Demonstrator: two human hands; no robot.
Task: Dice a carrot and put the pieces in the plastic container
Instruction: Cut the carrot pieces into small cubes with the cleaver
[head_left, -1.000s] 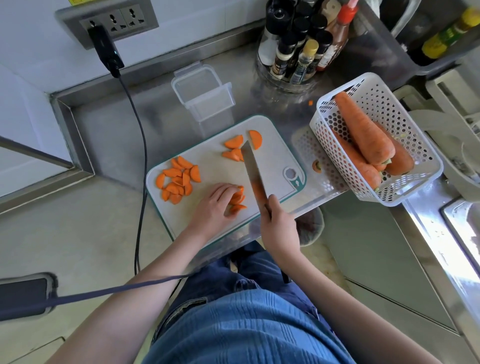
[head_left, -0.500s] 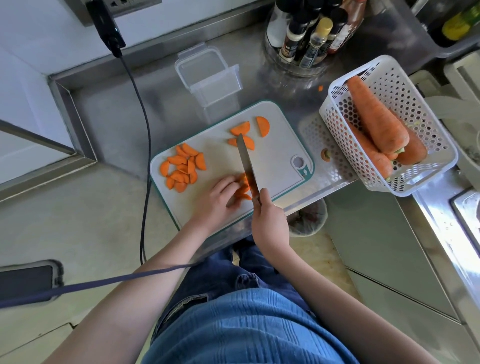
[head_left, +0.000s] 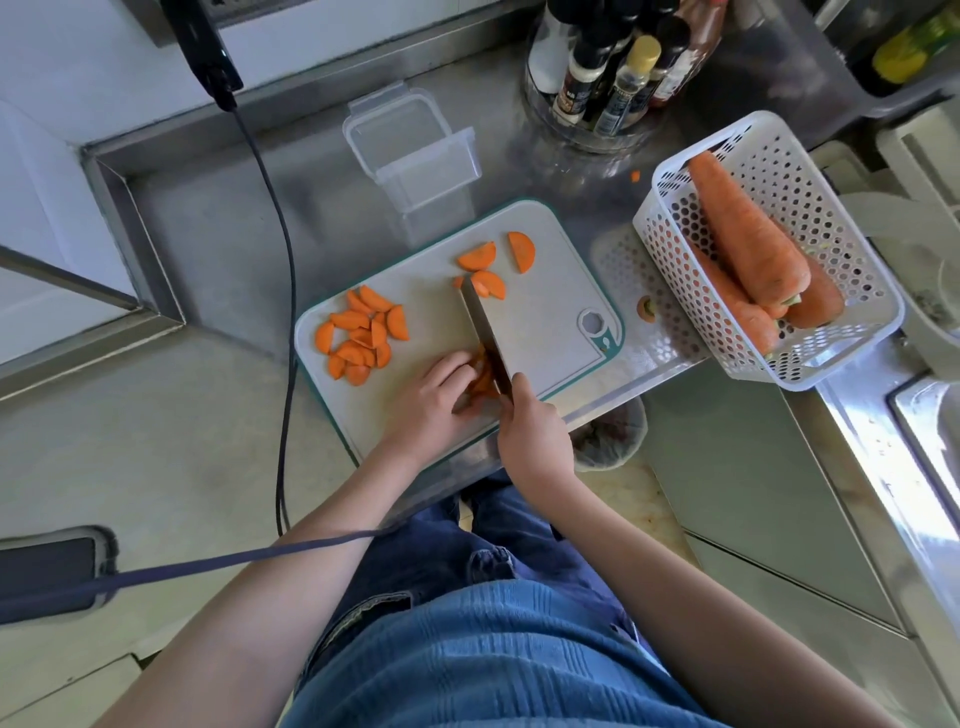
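**Carrot cut into half-slices, dicing not finished, container empty**

The carrot stack (head_left: 480, 382) that is being cut lies near the front edge of the cutting board (head_left: 550, 332), between the two hands. The left hand (head_left: 434, 402) holds it down; its fingers (head_left: 452, 364) are curled over the pieces, with the tips close to the blade. The right hand (head_left: 532, 436) grips the handle of the knife (head_left: 485, 332), fingers closed around it, and the blade stands in the stack, with its tip pointing away from the person.

On the left part of the board there is a pile of half-moon slices (head_left: 361, 335). Near the far edge lie a few more slices (head_left: 493, 262), well apart from the pile, and the knife tip reaches just beside them. All these pieces look like flat half-rounds, not small cubes, so I judge that the dicing is only partly done: the carrot is sliced and halved, but most pieces probably need more cuts.

The plastic container (head_left: 415, 140) stands open on the steel desk (head_left: 218, 244) just behind the board. It seems empty; no orange is visible inside. So the second part of the task is not yet begun.

To the right a white basket (head_left: 831, 332) holds whole carrots (head_left: 743, 234), untouched. A small carrot end (head_left: 645, 307) lies on the desk between the board and the basket, and a tiny scrap (head_left: 635, 176) lies further back.

What is left, as I see it: to finish this stack, cut the other slices smaller, then move everything into the container.
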